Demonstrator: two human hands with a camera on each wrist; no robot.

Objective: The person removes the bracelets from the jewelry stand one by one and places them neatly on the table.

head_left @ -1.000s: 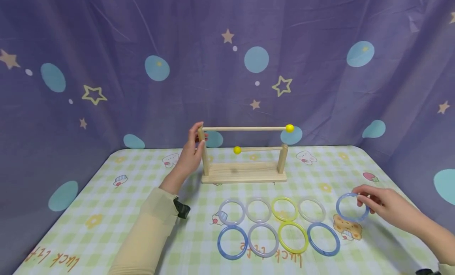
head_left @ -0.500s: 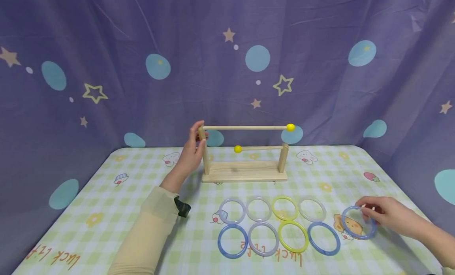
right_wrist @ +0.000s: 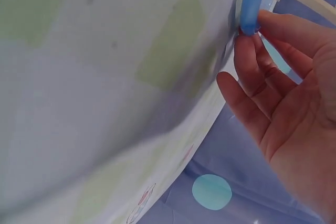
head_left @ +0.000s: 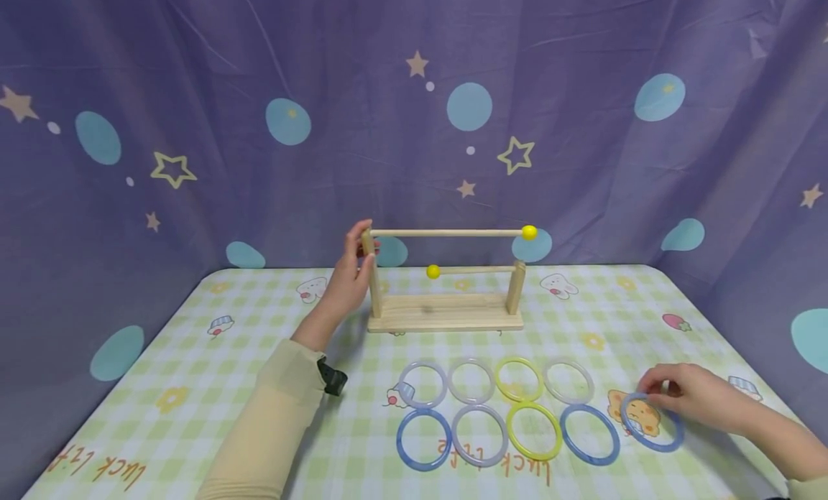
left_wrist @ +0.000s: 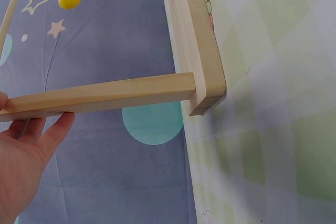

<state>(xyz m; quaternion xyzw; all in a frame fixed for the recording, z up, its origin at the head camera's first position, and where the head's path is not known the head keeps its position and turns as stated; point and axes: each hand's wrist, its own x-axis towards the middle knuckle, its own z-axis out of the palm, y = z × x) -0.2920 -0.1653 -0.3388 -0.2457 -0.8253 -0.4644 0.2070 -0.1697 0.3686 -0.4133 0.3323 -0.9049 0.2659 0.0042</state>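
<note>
My left hand (head_left: 346, 281) grips the upper part of the left post (head_left: 374, 288) of a wooden rack (head_left: 446, 315). In the left wrist view the fingers (left_wrist: 56, 129) lie against one side of that post. At the right, my right hand (head_left: 705, 399) pinches a blue ring (head_left: 661, 450) between thumb and fingertips. It lies tilted, low over a printed bear on the cloth. The right wrist view shows the same blue ring (right_wrist: 253, 1) edge-on, its lower end close to the tablecloth. The rack's two rods carry no rings.
Several more rings lie in two rows in front of the rack, among them a yellow ring (head_left: 540, 457) and a dark blue ring (head_left: 599, 463). Yellow balls cap the upper rod (head_left: 446, 233) and lower rod (head_left: 479, 270). A purple curtain (head_left: 362, 126) hangs behind the checked tablecloth (head_left: 259, 299).
My right hand has brought the blue ring down and toward me, beside the front row of rings. The left hand keeps its hold on the post.
</note>
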